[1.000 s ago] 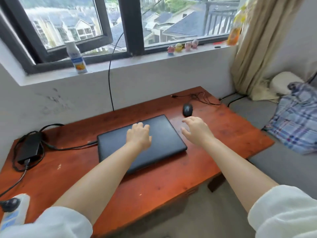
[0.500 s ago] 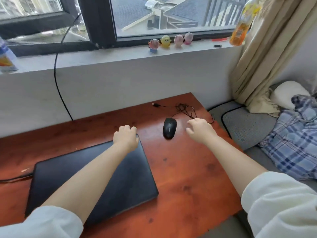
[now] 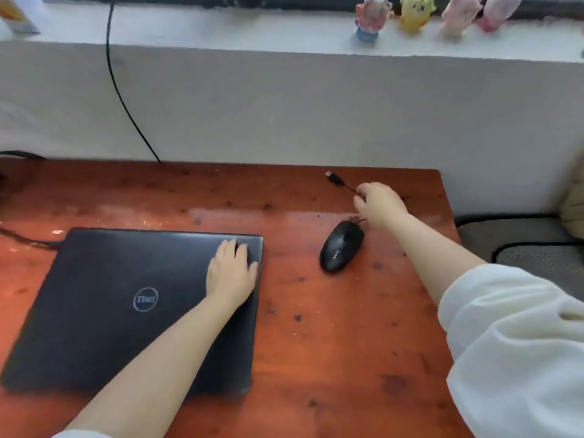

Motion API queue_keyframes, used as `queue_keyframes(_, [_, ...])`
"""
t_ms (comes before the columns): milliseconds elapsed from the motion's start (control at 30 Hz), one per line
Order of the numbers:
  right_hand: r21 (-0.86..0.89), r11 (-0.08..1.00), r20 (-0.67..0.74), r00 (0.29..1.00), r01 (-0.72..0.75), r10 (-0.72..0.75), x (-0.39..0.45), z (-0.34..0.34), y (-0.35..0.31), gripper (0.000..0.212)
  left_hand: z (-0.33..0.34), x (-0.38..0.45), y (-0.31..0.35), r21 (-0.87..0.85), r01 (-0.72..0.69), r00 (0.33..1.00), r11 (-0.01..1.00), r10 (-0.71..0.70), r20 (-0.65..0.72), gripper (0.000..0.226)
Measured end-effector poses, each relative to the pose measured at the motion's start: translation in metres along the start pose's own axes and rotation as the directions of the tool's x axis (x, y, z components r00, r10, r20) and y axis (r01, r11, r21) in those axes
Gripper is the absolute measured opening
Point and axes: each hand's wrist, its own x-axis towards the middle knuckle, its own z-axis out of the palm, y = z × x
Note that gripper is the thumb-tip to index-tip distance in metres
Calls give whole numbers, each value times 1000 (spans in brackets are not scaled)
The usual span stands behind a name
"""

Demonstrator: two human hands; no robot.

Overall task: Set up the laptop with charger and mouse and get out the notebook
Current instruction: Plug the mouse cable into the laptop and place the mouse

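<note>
— Red-brown wood is seen across the desk (image 3: 316, 358), where a closed black laptop (image 3: 126, 311) is lain flat at the left. How are the hands placed?

— The left hand (image 3: 232, 275) is spread open, palm down, on the lid's far right corner. The right hand (image 3: 379, 203) is closed on the mouse cable (image 3: 349, 187), just beyond the black mouse (image 3: 341, 246); the USB plug (image 3: 333, 178) is left lying free.

— What is cut off?

— Four figurines (image 3: 410, 12) on the sill are cropped and blurred. A cable (image 3: 22, 238) is seen at the laptop's left edge, its connection unclear. No containers are shown.

The closed laptop (image 3: 132, 308) lid bears a round "DELL" logo (upside down, lower left of the frame); the mouse (image 3: 341, 246) reads "lenovo".
</note>
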Motion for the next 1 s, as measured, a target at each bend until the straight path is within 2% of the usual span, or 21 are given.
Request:
queue_keyframes(100, [-92,995,62,997,40,-34,32,24,-1,38,19,-13,-7,-5,56,998,998,-56,-40,48])
queue_keyframes(300, [-118,993,-17,1000,17,-19,77,54,5,35,37,-25,-10,-55,115,985,992,-122,-124,46])
queue_keyframes(367, [-93,994,-20,998,64,-66,83,55,3,28,38,-24,-10,-69,114,982,991,-123,-145,46])
queue_keyframes(433, [3,986,-8,986,169,-169,78,56,-7,25,38,-25,-10,-81,127,979,989,-138,-153,46])
queue_keyframes(533, [103,913,39,915,395,-401,47,54,-31,23,37,-25,-9,-107,157,971,982,-173,-164,45])
queue_keyframes(633, [132,781,94,777,610,-623,-1,52,-53,20,37,-24,-8,-109,165,968,980,-182,-170,45])
queue_keyframes(700, [122,715,136,702,689,-699,-29,56,-61,21,38,-25,-8,-111,164,968,980,-182,-174,45])
queue_keyframes(767, [54,690,203,669,722,-715,-49,66,-64,23,38,-25,-8,-102,170,966,980,-186,-177,45])
queue_keyframes(833, [-6,706,221,690,708,-689,-60,79,-62,24,38,-25,-8,-95,175,966,980,-189,-177,46])
queue_keyframes(1000, [-37,824,138,819,566,-556,-67,97,-58,22,39,-24,-8,-106,174,967,979,-190,-168,47])
